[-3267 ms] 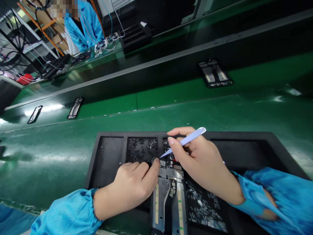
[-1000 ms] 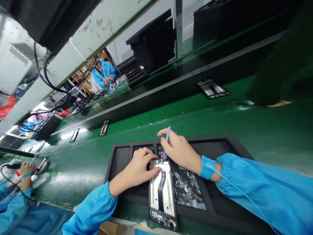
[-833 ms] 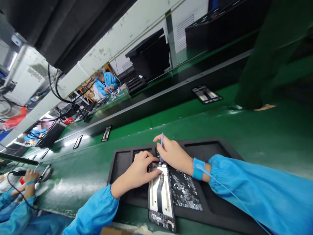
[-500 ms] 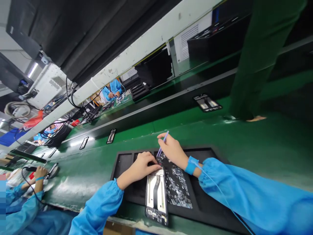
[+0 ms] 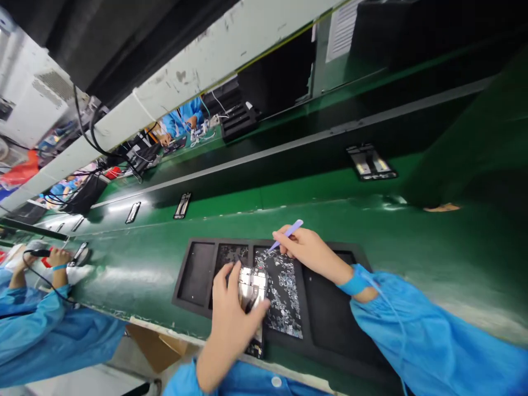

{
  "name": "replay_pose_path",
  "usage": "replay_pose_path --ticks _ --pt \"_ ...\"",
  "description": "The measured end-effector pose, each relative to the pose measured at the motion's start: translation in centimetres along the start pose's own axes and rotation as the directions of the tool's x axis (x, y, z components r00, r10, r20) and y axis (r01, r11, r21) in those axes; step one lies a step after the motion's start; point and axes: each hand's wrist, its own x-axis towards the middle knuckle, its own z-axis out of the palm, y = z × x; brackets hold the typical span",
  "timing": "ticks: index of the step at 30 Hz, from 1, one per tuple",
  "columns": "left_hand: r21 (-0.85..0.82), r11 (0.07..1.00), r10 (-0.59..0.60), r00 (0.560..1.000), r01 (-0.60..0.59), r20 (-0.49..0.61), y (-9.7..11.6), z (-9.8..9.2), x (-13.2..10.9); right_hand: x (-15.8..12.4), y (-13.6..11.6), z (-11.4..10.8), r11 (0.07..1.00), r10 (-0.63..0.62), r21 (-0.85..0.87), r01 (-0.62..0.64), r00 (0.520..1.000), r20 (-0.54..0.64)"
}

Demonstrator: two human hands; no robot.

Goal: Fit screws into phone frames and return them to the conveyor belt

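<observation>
My left hand (image 5: 231, 324) is closed across an opened phone (image 5: 253, 281), its fingers along the left side and thumb on the right edge. The phone lies over the front part of a black compartment tray (image 5: 325, 346), its inner parts facing up and partly hidden by the hand. Purple tweezers (image 5: 293, 227) are pinched in my right hand (image 5: 315, 253), tips pointing down at the top of a compartment full of small shiny parts (image 5: 284, 300). Whether the tips hold a part is too small to tell.
More opened phones lie along the green bench, one (image 5: 371, 161) at the back right and another (image 5: 182, 205) at the back left. At far left, a co-worker's hand (image 5: 60, 257) is near a phone. A green post (image 5: 454, 148) stands on the right.
My left hand has shifted from the phone's top end down to its sides, and the phone sits farther up over the tray. The tweezers are tilted lower, still in my right hand. The view has shifted.
</observation>
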Motion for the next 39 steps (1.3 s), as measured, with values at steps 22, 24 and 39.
replay_pose_path --ticks 22,24,39 --pt "0.026 1.000 -0.008 0.998 0.010 -0.070 -3.6 2.2 28.6 -8.2 -0.6 3.9 0.504 -0.627 -0.756 0.417 0.779 0.012" --pt "-0.005 0.999 -0.043 0.997 0.042 -0.068 -4.0 4.3 31.1 -8.1 -0.5 4.1 0.480 -0.605 -0.780 0.401 0.795 0.036" --pt "0.321 0.855 -0.379 0.913 0.408 -0.149 -18.2 -2.5 35.6 -8.4 -1.0 5.5 0.327 -0.519 -0.859 0.393 0.835 0.184"
